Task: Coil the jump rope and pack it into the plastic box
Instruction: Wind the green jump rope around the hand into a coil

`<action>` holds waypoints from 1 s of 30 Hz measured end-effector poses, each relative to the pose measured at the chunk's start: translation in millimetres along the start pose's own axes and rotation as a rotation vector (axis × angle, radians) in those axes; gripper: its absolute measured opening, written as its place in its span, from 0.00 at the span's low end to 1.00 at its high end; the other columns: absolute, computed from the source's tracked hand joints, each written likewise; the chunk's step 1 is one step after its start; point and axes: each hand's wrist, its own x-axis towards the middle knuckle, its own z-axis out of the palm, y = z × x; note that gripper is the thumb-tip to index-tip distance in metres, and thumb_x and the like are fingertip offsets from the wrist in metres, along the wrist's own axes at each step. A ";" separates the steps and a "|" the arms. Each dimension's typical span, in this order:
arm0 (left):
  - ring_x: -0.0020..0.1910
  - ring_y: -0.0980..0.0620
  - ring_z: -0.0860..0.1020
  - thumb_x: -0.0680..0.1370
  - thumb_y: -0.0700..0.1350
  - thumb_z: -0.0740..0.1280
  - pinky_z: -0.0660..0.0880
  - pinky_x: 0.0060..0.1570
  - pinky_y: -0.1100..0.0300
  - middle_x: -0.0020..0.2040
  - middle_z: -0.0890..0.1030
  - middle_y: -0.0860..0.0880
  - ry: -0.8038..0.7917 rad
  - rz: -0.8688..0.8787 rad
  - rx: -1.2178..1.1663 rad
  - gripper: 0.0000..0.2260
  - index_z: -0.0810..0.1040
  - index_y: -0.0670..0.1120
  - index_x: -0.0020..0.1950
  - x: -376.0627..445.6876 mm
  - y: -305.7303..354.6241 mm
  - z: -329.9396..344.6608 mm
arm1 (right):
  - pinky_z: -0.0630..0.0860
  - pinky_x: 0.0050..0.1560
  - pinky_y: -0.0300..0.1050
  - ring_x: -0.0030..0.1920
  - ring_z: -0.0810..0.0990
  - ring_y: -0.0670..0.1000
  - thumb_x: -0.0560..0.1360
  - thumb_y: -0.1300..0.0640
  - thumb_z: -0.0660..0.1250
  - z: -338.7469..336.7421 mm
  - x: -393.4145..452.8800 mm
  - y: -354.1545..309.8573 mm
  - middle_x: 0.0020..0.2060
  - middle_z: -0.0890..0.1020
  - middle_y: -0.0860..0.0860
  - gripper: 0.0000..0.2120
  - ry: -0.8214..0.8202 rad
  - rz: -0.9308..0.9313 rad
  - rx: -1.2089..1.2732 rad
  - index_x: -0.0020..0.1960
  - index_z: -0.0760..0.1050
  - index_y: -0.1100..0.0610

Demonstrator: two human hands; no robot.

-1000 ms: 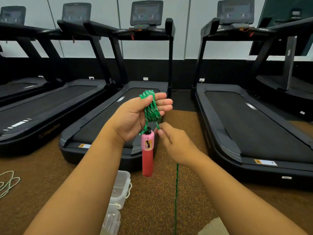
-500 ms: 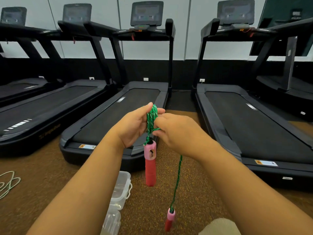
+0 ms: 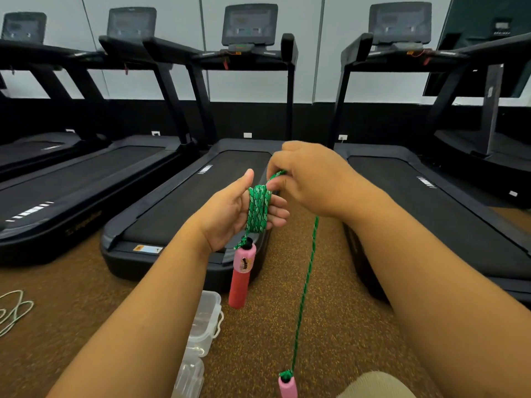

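The jump rope (image 3: 259, 209) is green, and it is wound around the straight fingers of the left hand (image 3: 235, 214). A pink and red handle (image 3: 241, 275) hangs under that hand. The right hand (image 3: 311, 179) pinches the rope just above the coil, and the loose end drops down to a second pink handle (image 3: 287, 387) near the bottom edge. The plastic box (image 3: 205, 321) sits on the brown speckled floor (image 3: 330, 326) below the left arm. A pale cord (image 3: 14, 310) lies far left. Black treadmills (image 3: 184, 202) stand in a row beyond, by a pale wall (image 3: 313, 38).

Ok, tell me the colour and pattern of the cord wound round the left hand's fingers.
Green braided cord flecked with white and dark; head view.
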 end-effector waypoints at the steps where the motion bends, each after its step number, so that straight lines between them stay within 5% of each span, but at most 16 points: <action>1: 0.55 0.38 0.78 0.79 0.62 0.45 0.67 0.66 0.42 0.57 0.78 0.30 -0.008 0.002 -0.007 0.37 0.76 0.31 0.59 -0.2 0.6 0.4 | 0.73 0.44 0.46 0.45 0.74 0.48 0.77 0.52 0.63 -0.4 2.1 3.0 0.43 0.73 0.46 0.06 0.015 0.006 0.012 0.51 0.77 0.52; 6: 0.54 0.38 0.78 0.78 0.62 0.46 0.67 0.64 0.42 0.54 0.80 0.33 -0.054 0.023 -0.013 0.36 0.76 0.32 0.59 -1.7 9.0 5.2 | 0.72 0.45 0.45 0.45 0.73 0.48 0.78 0.51 0.63 7.4 6.5 14.0 0.43 0.73 0.46 0.06 0.047 0.071 0.102 0.50 0.78 0.51; 13: 0.45 0.43 0.82 0.78 0.63 0.48 0.76 0.47 0.55 0.49 0.82 0.36 -0.167 0.037 -0.130 0.35 0.80 0.34 0.55 -4.5 16.9 7.3 | 0.73 0.48 0.49 0.46 0.75 0.52 0.80 0.54 0.59 26.6 -0.9 15.6 0.43 0.78 0.53 0.09 0.116 0.195 0.300 0.52 0.78 0.55; 19: 0.47 0.43 0.82 0.79 0.61 0.48 0.79 0.48 0.57 0.49 0.82 0.35 -0.142 0.129 -0.238 0.35 0.78 0.32 0.57 -5.2 22.7 10.5 | 0.74 0.42 0.40 0.39 0.75 0.45 0.78 0.63 0.57 52.5 -17.1 8.2 0.37 0.75 0.49 0.12 0.041 0.335 0.757 0.44 0.71 0.48; 22: 0.51 0.42 0.81 0.79 0.61 0.47 0.78 0.52 0.56 0.53 0.82 0.35 -0.100 0.166 -0.258 0.35 0.77 0.33 0.59 -4.5 24.5 11.7 | 0.74 0.45 0.31 0.43 0.78 0.37 0.78 0.66 0.59 58.8 -25.1 2.1 0.43 0.78 0.44 0.12 0.062 0.402 0.705 0.51 0.73 0.49; 26: 0.56 0.41 0.80 0.80 0.60 0.45 0.76 0.56 0.55 0.58 0.80 0.35 -0.046 0.202 -0.308 0.34 0.74 0.33 0.63 -4.2 26.3 13.6 | 0.73 0.44 0.47 0.46 0.78 0.57 0.81 0.58 0.57 71.1 -30.7 -2.7 0.47 0.81 0.57 0.10 0.045 0.389 0.478 0.55 0.74 0.62; 30: 0.59 0.41 0.78 0.80 0.60 0.44 0.76 0.58 0.55 0.61 0.78 0.34 0.018 0.215 -0.295 0.33 0.72 0.34 0.65 -2.6 27.1 11.0 | 0.74 0.47 0.49 0.48 0.78 0.55 0.81 0.55 0.57 79.5 -37.4 -10.9 0.49 0.81 0.56 0.11 0.058 0.311 0.481 0.58 0.73 0.57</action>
